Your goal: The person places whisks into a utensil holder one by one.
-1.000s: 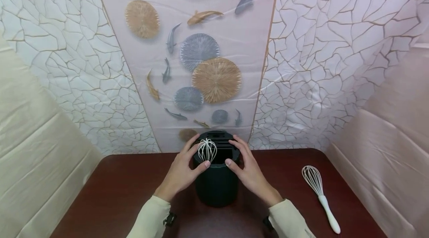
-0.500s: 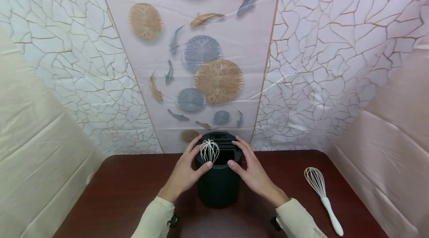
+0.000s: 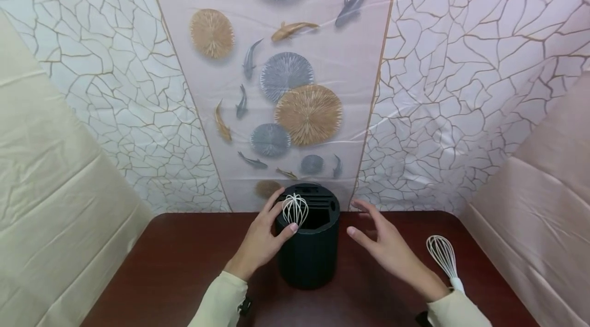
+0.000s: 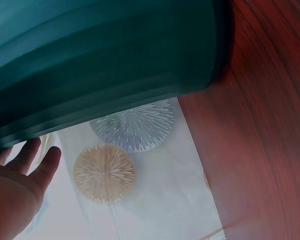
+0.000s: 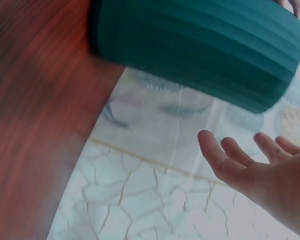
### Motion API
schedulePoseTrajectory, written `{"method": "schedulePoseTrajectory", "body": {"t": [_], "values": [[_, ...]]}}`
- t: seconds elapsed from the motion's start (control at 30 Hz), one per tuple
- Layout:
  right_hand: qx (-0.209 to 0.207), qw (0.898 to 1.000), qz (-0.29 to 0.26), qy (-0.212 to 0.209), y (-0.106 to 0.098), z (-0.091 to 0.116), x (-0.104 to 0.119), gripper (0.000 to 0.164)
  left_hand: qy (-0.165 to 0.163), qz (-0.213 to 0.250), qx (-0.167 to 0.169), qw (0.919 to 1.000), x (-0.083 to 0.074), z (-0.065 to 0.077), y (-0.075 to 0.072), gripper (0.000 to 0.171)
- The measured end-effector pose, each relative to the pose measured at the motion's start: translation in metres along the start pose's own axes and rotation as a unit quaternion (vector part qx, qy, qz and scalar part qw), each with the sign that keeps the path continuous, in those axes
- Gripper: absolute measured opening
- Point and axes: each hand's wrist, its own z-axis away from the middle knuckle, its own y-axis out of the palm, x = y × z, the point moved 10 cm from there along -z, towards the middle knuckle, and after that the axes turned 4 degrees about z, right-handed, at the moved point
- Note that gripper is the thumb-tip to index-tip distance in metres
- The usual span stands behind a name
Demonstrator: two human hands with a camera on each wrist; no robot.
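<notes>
The dark green holder (image 3: 307,260) stands upright, gripped near its rim by the left hand (image 3: 259,245); a white whisk (image 3: 295,209) rises beside that thumb; the right hand (image 3: 387,247), loosely spread, holds nothing, apart from the holder; a second whisk (image 3: 447,264) lies partly behind the right sleeve (image 3: 458,311).

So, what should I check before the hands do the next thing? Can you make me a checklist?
1. Pot upright on the table: ok, it stands straight.
2. Left hand on the pot: ok, it curves around the rim.
3. Right hand free: ok, it holds nothing and is apart from the pot.
4. First whisk in the pot: ok, its wire end sticks up.
5. Second whisk easy to see: not ok, the right sleeve hides most of its handle.
6. Pot's bottom clear: cannot tell, too dark inside.
</notes>
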Motion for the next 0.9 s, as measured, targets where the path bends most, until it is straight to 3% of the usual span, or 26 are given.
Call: {"method": "schedulePoseTrajectory", "body": {"t": [0.27, 0.43, 0.57, 0.73, 0.9], "values": [[-0.050, 0.997, 0.059, -0.014, -0.043, 0.027, -0.016, 0.052, -0.004, 0.002, -0.007, 1.0000, 0.000, 0.000, -0.001, 0.062], [-0.080, 0.990, 0.118, -0.014, -0.064, 0.041, -0.037, 0.032, -0.005, 0.002, -0.007, 1.0000, 0.001, 0.001, -0.001, 0.061], [-0.057, 0.987, 0.148, 0.018, -0.074, 0.047, -0.064, 0.020, 0.000, 0.006, -0.009, 0.9999, 0.000, 0.001, -0.002, 0.059], [-0.007, 0.986, 0.147, 0.080, -0.084, 0.052, -0.102, 0.026, -0.001, 0.006, -0.009, 0.9999, -0.001, -0.001, -0.002, 0.059], [0.003, 0.979, 0.170, 0.117, -0.093, 0.060, -0.138, 0.030, 0.000, 0.008, -0.007, 0.9999, -0.001, 0.002, -0.001, 0.059]]}}
